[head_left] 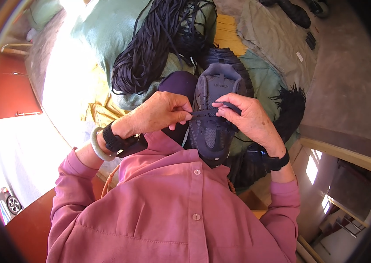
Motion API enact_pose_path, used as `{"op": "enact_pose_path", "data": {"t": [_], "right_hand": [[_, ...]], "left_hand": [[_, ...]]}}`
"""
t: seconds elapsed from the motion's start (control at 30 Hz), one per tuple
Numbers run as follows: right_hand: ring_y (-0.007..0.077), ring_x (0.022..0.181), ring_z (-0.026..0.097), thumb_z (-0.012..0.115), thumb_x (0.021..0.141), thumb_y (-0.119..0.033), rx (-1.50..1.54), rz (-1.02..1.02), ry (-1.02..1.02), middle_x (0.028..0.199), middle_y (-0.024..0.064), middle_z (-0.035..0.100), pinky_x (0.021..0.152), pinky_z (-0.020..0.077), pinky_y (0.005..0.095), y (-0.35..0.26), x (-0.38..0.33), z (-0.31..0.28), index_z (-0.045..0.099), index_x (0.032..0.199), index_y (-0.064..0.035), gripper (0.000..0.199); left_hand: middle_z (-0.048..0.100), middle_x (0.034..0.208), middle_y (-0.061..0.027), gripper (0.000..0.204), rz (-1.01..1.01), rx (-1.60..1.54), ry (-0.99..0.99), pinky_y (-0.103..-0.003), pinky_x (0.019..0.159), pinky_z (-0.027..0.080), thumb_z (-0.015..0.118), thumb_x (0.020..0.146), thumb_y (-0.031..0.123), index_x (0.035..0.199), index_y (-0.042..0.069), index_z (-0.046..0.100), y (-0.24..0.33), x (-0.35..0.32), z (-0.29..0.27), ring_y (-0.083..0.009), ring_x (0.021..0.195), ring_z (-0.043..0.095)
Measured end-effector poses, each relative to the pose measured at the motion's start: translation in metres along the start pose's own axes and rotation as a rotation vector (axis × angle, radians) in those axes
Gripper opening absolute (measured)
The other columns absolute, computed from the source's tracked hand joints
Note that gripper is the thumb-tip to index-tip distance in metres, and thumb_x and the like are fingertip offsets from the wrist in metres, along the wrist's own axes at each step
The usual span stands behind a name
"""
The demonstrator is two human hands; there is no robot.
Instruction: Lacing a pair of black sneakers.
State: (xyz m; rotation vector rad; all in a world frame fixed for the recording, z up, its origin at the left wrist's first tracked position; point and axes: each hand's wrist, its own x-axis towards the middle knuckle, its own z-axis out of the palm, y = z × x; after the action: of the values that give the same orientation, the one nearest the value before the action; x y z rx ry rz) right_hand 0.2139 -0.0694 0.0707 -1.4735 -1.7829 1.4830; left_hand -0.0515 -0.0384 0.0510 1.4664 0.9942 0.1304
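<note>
A dark grey and black sneaker [211,140] rests in front of me, its toe toward my body and its tongue pointing away. Pinched between finger and thumb, a flat black shoelace [204,113] runs from my left hand [161,113] across the shoe's upper. My right hand [247,115], over the right side of the shoe, is closed on the black lace as well, with part of it looping past the thumb. Whether both hands grip the same lace I cannot tell. Under the sneaker's heel end lies another dark shoe [233,59], partly hidden.
A thick bundle of black laces [143,57] drapes over green cloth [100,33] beyond my left hand. More black laces [291,105] hang at the right. Yellow cloth [230,35] and a grey-beige sheet [273,39] lie farther off. A wooden edge [343,155] runs along the right.
</note>
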Motion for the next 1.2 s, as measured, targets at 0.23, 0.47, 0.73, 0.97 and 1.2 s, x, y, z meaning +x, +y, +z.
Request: {"op": "enact_pose_path", "data": {"t": [0.23,0.47,0.73,0.97,1.2], "right_hand": [[0.0084,0.097,0.068,0.069,0.097,-0.006,-0.028,0.021,0.04,0.105,0.004,0.075,0.087,0.0536,0.0245,0.001,-0.001,0.001,0.069,0.117,0.0003,0.021],[0.0073,0.097,0.066,0.072,0.094,-0.004,0.097,0.053,0.064,0.106,0.0041,0.074,0.088,0.0532,0.0236,0.006,0.001,0.008,0.07,0.116,0.0003,0.022],[0.0076,0.091,0.067,0.074,0.093,-0.011,0.198,-0.022,0.094,0.1,0.0053,0.075,0.082,0.0543,0.0263,0.006,0.005,0.015,0.07,0.115,-0.0004,0.025],[0.0169,0.086,0.068,0.071,0.094,-0.01,-0.04,-0.129,0.192,0.095,0.0084,0.07,0.076,0.0523,0.0294,0.011,-0.001,0.014,0.07,0.11,0.0013,0.019],[0.0279,0.084,0.068,0.068,0.094,-0.008,-0.219,-0.132,0.195,0.094,0.0129,0.066,0.076,0.053,0.034,0.012,-0.008,0.021,0.07,0.108,-0.0003,0.015]], "left_hand": [[0.071,0.097,-0.015,0.019,0.265,0.474,0.044,-0.041,0.081,0.053,0.075,0.087,0.02,0.1,0.007,0.075,-0.026,0.001,-0.013,-0.0329,0.092,0.068],[0.07,0.102,-0.0124,0.02,0.338,0.572,0.044,-0.041,0.09,0.05,0.078,0.086,0.018,0.099,0.004,0.074,-0.007,0.0,-0.019,-0.0322,0.097,0.067],[0.069,0.089,-0.0098,0.018,0.479,0.226,0.139,-0.035,0.075,0.052,0.074,0.093,0.015,0.102,0.001,0.069,0.001,0.025,0.019,-0.0234,0.084,0.067],[0.06,0.074,0.0016,0.015,0.261,0.06,0.13,-0.025,0.064,0.046,0.067,0.101,0.018,0.099,0.003,0.07,-0.024,0.021,0.02,-0.0061,0.072,0.056],[0.06,0.07,0.0017,0.018,0.113,-0.041,0.13,-0.024,0.058,0.045,0.067,0.102,0.021,0.097,0.004,0.071,-0.022,0.013,0.031,-0.0046,0.064,0.054]]}}
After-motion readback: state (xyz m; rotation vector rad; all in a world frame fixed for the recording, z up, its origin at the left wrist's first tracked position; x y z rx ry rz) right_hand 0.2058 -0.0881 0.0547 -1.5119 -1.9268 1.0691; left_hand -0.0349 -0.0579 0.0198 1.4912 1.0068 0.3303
